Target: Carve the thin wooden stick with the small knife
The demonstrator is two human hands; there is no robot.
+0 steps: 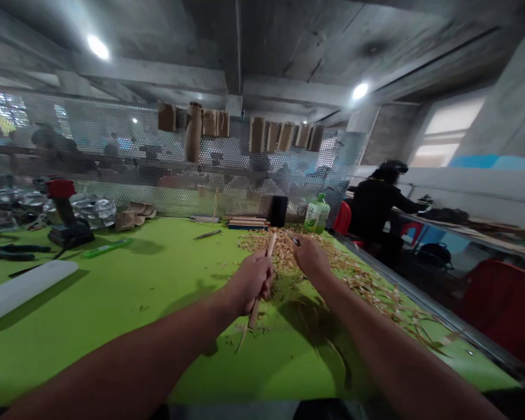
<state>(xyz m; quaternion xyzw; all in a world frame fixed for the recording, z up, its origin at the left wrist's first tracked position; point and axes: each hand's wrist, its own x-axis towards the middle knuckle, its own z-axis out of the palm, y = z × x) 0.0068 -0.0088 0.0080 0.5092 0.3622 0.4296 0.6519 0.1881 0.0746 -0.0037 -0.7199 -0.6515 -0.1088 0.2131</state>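
My left hand [249,283] grips a thin wooden stick [255,309] whose lower end points down toward the table. My right hand [311,258] is closed around a small metal-tipped carving knife [294,240], mostly hidden by my fingers, close to the stick's upper end. Both hands hover above a scattered heap of wood shavings [345,274] on the green tabletop [114,326].
A red-topped power tool [65,213], white board [21,290] and green bottle [317,214] stand on the table. Wooden strips [247,223] lie before a perforated metal screen [166,151]. A co-worker in black [374,204] sits at another bench on the right.
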